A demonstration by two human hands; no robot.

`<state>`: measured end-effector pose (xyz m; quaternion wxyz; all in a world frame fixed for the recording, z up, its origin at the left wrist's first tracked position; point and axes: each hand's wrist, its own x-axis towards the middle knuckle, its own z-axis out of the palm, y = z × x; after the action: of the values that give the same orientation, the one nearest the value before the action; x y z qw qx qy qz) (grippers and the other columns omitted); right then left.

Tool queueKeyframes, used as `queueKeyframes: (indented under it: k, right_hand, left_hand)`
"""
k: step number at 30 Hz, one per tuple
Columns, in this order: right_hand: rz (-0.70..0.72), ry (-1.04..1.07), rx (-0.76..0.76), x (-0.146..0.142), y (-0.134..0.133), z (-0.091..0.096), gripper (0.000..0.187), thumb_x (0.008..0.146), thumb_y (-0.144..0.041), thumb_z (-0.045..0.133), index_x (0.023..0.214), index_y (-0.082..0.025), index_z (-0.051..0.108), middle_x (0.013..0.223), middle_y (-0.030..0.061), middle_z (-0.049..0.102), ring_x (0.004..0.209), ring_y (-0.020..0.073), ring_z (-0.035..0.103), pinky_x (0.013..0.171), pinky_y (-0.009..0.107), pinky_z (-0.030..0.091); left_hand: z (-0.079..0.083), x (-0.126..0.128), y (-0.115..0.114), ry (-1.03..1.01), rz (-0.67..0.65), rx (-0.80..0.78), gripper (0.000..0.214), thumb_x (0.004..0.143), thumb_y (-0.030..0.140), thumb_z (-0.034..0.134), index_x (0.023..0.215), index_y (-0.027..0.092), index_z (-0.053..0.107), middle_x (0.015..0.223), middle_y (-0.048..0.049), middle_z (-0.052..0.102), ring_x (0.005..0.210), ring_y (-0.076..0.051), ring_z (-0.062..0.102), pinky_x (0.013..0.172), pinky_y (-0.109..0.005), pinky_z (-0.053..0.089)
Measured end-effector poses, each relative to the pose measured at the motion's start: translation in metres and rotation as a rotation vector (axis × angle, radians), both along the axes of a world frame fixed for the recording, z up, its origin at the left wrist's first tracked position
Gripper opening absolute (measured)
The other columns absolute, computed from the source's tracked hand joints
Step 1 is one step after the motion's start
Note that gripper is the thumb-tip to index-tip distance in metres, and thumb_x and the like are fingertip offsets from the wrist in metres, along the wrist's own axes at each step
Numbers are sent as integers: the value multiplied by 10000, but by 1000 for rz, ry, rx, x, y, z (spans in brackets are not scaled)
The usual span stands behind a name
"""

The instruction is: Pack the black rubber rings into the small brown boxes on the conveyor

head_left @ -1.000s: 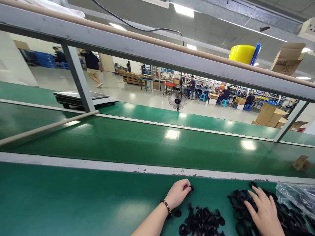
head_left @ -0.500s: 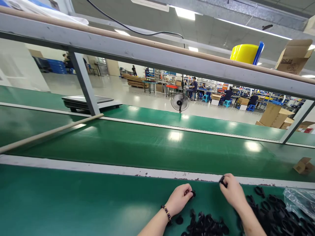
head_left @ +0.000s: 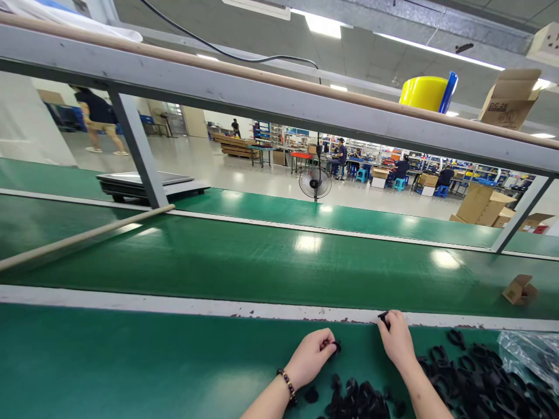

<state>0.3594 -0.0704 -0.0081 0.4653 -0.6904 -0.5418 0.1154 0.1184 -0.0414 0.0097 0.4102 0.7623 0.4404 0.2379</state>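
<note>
Lying on the near side of the chipped white rail [head_left: 131, 301], a heap of black rings [head_left: 478, 384] and a smaller heap of black pieces [head_left: 362, 401] are left. One black part [head_left: 336, 347] is pinched by the left hand [head_left: 311, 357], short of the rail; a second black part [head_left: 383, 318] by the right hand [head_left: 397, 337], overlapping it. No finished item is seen.

Bright overhead; ceiling lamp [head_left: 323, 25] above fan [head_left: 314, 184] blown white. Glare on belt [head_left: 244, 262] below fan and to its lower right. Black parts [head_left: 478, 379], lower right of fan, murky.
</note>
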Motion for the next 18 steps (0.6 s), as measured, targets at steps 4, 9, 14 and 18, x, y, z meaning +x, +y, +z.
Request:
queueKeyframes:
  k: [4,9,14,18]
  right_hand:
    - [35,178,36,-24,14,-3,263,744,-430,495,594,-225,426,783,41,521,796,211,480,752,318,377]
    - [122,423,17,-52,8,-1,334,774,-515,460,651,-205,467,690,1,516,682,162,469,652,267,393]
    - [243,561,-39,-89,-7,9,345,762,-509,509,623,-197,462,570,-45,432,568,117,390,561,235,355]
    - [343,584,-93,-77,-5,17,339,703,-476,613,585,-189,477,524,-61,401,528,101,354,519,227,307]
  left_hand:
    - [2,0,0,-16,-3,1,137,726,303,442,650,190,444,617,33,456,612,-138,413,590,-236,318]
    - [3,0,2,-39,-6,-27,160,721,337,445,660,190,454,623,30,462,608,-137,412,587,-236,320]
    - [4,1,1,-57,-3,-31,143,699,326,456,655,190,452,613,36,445,605,-135,398,588,-235,316]
    - [8,1,-2,-37,-10,-9,135,706,312,451,649,189,442,613,35,441,605,-134,392,583,-237,304]
